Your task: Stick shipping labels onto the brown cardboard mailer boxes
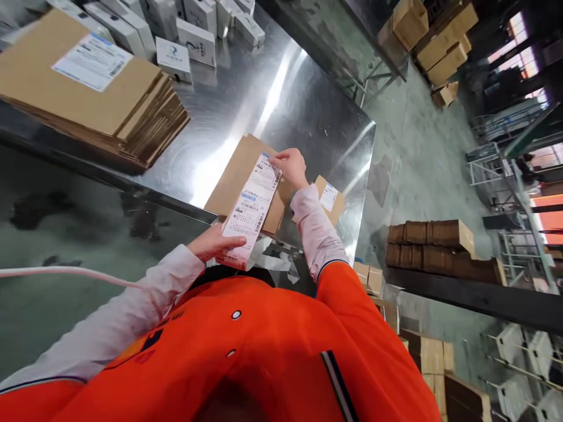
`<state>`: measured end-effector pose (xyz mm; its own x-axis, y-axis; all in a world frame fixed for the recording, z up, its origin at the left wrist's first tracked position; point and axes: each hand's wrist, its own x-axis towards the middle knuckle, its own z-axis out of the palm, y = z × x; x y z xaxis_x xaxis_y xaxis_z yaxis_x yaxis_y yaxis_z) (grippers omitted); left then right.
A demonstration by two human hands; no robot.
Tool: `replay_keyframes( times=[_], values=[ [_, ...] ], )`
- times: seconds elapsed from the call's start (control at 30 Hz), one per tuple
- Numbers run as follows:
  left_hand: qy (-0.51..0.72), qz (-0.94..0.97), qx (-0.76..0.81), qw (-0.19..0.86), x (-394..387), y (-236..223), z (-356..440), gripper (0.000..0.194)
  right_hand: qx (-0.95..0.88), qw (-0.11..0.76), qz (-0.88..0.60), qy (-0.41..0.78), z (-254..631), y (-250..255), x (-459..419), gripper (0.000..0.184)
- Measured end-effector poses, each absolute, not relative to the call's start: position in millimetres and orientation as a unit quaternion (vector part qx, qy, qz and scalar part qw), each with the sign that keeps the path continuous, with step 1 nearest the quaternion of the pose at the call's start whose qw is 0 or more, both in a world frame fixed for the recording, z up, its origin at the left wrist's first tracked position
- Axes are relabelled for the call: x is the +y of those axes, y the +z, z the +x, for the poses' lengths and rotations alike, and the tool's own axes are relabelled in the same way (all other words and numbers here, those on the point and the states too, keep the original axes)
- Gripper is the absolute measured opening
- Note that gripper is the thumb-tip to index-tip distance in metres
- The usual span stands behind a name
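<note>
A strip of printed shipping labels (251,205) hangs between my hands, slanting over brown cardboard mailers (233,179) at the table's near edge. My left hand (220,241) grips the strip's lower end, thumb on top. At its upper end, the fingers of my right hand (290,166) pinch the corner over the cardboard. Whether that end is stuck down I cannot tell. Just right of my right forearm lies a small brown parcel (331,199) with a white label.
On the steel table (308,111), a stack of flat cardboard mailers (83,76) with a label on top stands at left. Several small white boxes (197,44) sit behind it. Crumpled backing paper (275,261) lies below the table edge. Cartons (426,243) stand at right.
</note>
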<state>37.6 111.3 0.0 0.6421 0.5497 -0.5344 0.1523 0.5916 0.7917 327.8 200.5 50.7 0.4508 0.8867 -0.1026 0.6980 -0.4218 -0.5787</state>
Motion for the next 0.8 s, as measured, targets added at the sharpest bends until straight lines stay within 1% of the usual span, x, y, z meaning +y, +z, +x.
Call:
replay_keyframes(
  times=[0.13,0.27,0.3,0.37,0.43,0.53,0.6,0.67,0.73,0.8],
  values=[
    [0.107,0.371,0.412,0.825,119,8,44,0.063,-0.483,0.230,-0.822,0.194,333,41,216,0.034],
    [0.096,0.365,0.417,0.827,119,6,53,0.067,-0.484,0.206,-0.831,0.182,338,37,224,0.034],
    [0.090,0.372,0.420,0.823,115,2,53,0.068,-0.483,0.202,-0.833,0.176,338,37,224,0.038],
    [0.065,0.387,0.436,0.810,102,-9,46,0.069,-0.488,0.193,-0.838,0.147,332,37,220,0.052],
    [0.024,0.386,0.458,0.800,85,-19,30,0.070,-0.523,0.165,-0.830,0.103,318,37,211,0.063],
    [-0.007,0.372,0.465,0.803,65,-21,-5,0.070,-0.641,0.101,-0.758,0.068,286,31,195,0.068],
    [0.014,0.387,0.467,0.795,69,-9,-23,0.072,-0.699,0.067,-0.707,0.078,267,25,186,0.070],
    [0.075,0.412,0.493,0.763,88,11,-27,0.077,-0.720,0.058,-0.686,0.086,256,23,175,0.071],
    [0.163,0.444,0.533,0.702,120,31,-13,0.079,-0.720,0.083,-0.684,0.086,253,24,156,0.064],
    [0.224,0.502,0.569,0.612,154,45,16,0.067,-0.661,0.132,-0.734,0.080,251,28,128,0.058]
  ],
)
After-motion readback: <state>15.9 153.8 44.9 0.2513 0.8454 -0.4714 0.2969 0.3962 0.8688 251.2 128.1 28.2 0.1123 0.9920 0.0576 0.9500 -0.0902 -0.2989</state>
